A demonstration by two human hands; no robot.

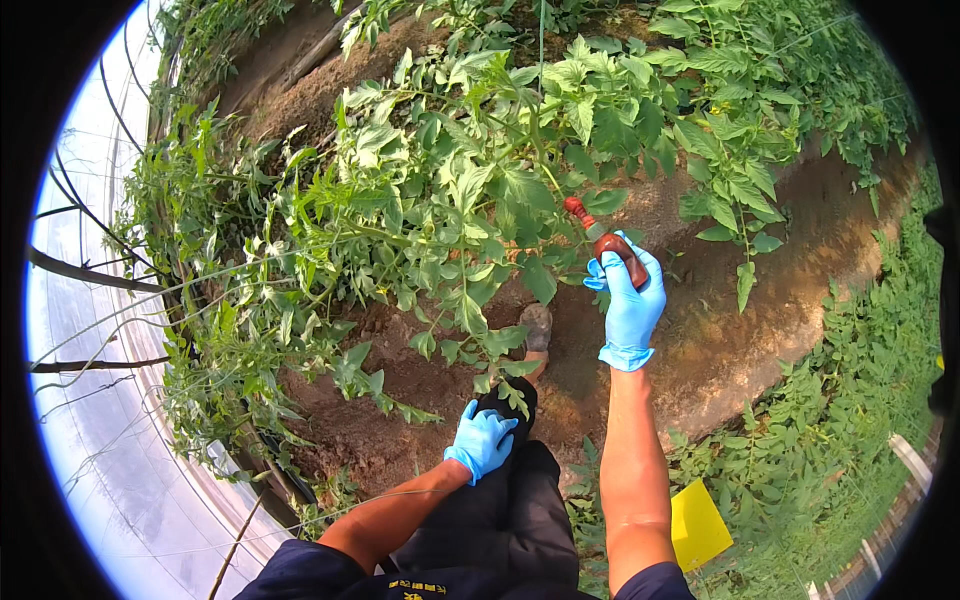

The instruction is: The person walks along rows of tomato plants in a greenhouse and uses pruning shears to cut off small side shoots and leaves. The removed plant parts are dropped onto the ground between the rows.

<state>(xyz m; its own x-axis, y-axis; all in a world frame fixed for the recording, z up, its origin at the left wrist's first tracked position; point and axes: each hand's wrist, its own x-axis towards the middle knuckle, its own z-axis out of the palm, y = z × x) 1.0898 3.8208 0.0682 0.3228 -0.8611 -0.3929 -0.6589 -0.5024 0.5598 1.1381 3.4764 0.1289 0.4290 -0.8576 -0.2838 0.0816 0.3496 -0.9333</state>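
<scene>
My right hand (634, 304), in a blue disposable glove, is closed around a small reddish-brown squeeze bottle (619, 255). The bottle's red nozzle (577, 210) tilts up and left, close to the leaves of a tomato plant (517, 172). Whether the nozzle touches a leaf or stem I cannot tell. Lower down, my left hand (481, 441), gloved in the same blue, rests on my dark-trousered knee (517, 405), its fingers partly bent and nothing seen in them. Leaf tips hang over that knee.
Clear plastic sheeting (97, 450) with dark poles and strings curves along the left. Bare soil (720, 345) runs between plant rows, with more foliage (810, 480) on the right. A yellow card (699, 525) stands beside my right forearm. A green string (541, 45) hangs above the plant.
</scene>
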